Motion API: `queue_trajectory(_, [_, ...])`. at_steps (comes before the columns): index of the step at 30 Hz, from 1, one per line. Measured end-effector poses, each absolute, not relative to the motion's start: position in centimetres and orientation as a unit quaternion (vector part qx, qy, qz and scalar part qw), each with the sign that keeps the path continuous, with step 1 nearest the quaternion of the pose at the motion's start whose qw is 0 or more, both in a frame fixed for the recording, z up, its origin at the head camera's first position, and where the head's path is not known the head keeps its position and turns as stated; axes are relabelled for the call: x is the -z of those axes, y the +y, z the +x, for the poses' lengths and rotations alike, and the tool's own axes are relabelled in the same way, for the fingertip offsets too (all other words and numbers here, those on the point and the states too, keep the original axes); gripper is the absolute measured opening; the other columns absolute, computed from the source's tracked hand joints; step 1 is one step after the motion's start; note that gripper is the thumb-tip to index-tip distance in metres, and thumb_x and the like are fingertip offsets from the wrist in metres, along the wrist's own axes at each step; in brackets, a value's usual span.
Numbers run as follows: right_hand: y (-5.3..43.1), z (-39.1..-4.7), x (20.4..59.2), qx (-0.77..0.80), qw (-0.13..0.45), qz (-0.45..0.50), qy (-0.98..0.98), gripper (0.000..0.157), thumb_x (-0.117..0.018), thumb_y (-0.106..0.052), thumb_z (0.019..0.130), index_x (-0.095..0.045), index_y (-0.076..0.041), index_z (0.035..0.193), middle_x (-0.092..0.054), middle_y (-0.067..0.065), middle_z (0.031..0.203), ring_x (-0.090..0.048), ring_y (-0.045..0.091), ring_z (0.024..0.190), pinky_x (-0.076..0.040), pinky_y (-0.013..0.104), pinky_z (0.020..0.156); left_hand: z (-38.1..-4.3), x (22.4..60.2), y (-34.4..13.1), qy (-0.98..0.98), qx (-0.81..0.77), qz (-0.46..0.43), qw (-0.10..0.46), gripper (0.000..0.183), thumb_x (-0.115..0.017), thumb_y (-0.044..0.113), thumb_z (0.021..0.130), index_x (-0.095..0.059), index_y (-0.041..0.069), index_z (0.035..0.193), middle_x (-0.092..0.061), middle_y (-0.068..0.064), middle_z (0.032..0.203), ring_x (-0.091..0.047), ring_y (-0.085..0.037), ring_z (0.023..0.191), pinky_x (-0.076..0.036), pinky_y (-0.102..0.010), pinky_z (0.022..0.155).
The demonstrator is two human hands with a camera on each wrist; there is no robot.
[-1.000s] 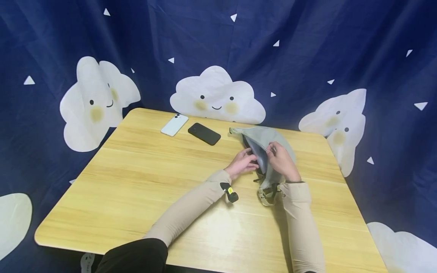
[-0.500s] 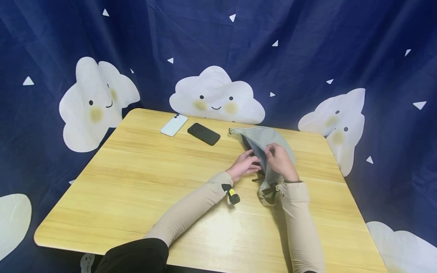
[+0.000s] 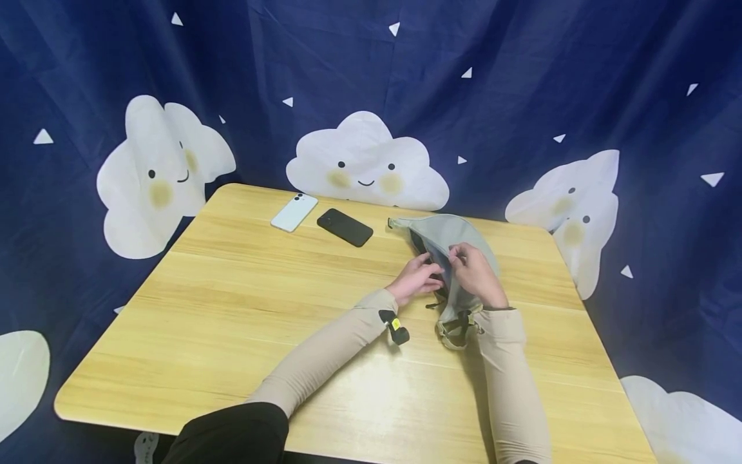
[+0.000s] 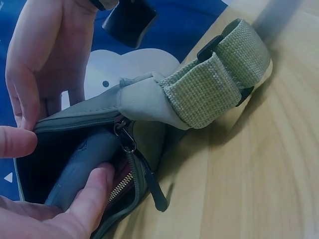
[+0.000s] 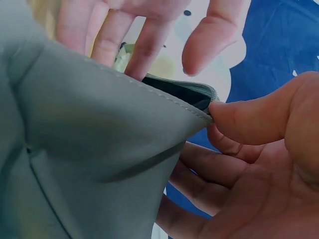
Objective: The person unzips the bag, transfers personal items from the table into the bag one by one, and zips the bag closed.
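Wood-grain table [image 3: 220, 322] bears, centre-right, unzipped waist bag [image 3: 452, 227]; blue-grey item or lining [image 4: 82, 172] inside; right hand [image 3: 478, 274] pinches bag rim; relaxed left hand [image 3: 410, 279] reaches in.

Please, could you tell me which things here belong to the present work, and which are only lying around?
In the work:
grey-green zippered bag
right hand, pinching the edge of its opening
left hand, fingers in the opening

Apparently just lying about, touched by neither hand:
white smartphone
black smartphone
Whether the phones relate to the bag, I cannot tell.
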State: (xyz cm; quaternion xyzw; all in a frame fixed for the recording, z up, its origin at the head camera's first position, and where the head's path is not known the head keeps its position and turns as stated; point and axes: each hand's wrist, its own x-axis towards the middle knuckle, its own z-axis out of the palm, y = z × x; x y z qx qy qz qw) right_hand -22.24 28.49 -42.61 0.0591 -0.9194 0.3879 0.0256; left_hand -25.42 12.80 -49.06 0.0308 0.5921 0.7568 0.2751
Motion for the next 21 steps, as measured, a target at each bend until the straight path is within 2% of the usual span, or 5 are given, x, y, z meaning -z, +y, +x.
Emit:
queue_trajectory(4, [28.40,-22.28,42.56,-0.377,0.030,0.058,-0.924,0.017,-0.048,-0.003,0.104,-0.061,0.008,0.106,-0.057,0.031,0.145,-0.051,0.049,0.139,-0.043,0.060,0.116,-25.45,48.88,12.71,0.592,-0.757,0.031,0.275,0.078,-0.058,0.015,0.099,-0.017,0.006,0.165,-0.065,-0.020,0.138,-0.070,-0.016,0.087,-0.061,-0.031,0.096])
queue_trajectory(9, [28.20,-22.14,42.48,-0.347,0.051,0.057,-0.935,0.019,-0.050,-0.003,0.103,-0.064,0.010,0.108,-0.062,0.033,0.132,-0.058,0.047,0.126,-0.047,0.059,0.109,-25.43,48.89,12.60,0.592,-0.757,0.035,0.274,0.079,-0.058,0.015,0.098,-0.017,0.006,0.165,-0.065,-0.020,0.139,-0.073,-0.016,0.090,-0.061,-0.033,0.097])
queue_trajectory(13, [28.15,-21.95,42.47,-0.330,0.065,0.061,-0.940,0.018,-0.049,0.000,0.101,-0.063,0.011,0.104,-0.059,0.033,0.123,-0.058,0.045,0.116,-0.049,0.057,0.101,-25.42,49.25,12.53,0.591,-0.756,0.029,0.279,0.078,-0.059,0.015,0.098,-0.019,0.008,0.165,-0.066,-0.018,0.139,-0.073,-0.015,0.088,-0.063,-0.029,0.090])
queue_trajectory(16, [28.10,-21.87,42.44,-0.326,0.072,0.054,-0.941,0.017,-0.050,0.000,0.101,-0.064,0.010,0.102,-0.061,0.031,0.115,-0.060,0.042,0.106,-0.051,0.050,0.091,-25.46,49.44,12.58,0.590,-0.757,0.026,0.280,0.078,-0.060,0.016,0.098,-0.020,0.009,0.165,-0.068,-0.017,0.136,-0.073,-0.015,0.088,-0.063,-0.025,0.084])
queue_trajectory(21, [27.93,-21.93,42.34,-0.320,0.059,0.047,-0.944,0.017,-0.051,-0.004,0.102,-0.064,0.007,0.102,-0.069,0.025,0.099,-0.063,0.033,0.085,-0.049,0.034,0.073,-25.50,49.34,12.60,0.594,-0.754,0.034,0.280,0.078,-0.058,0.017,0.099,-0.018,0.008,0.165,-0.067,-0.018,0.138,-0.073,-0.014,0.090,-0.063,-0.025,0.083])
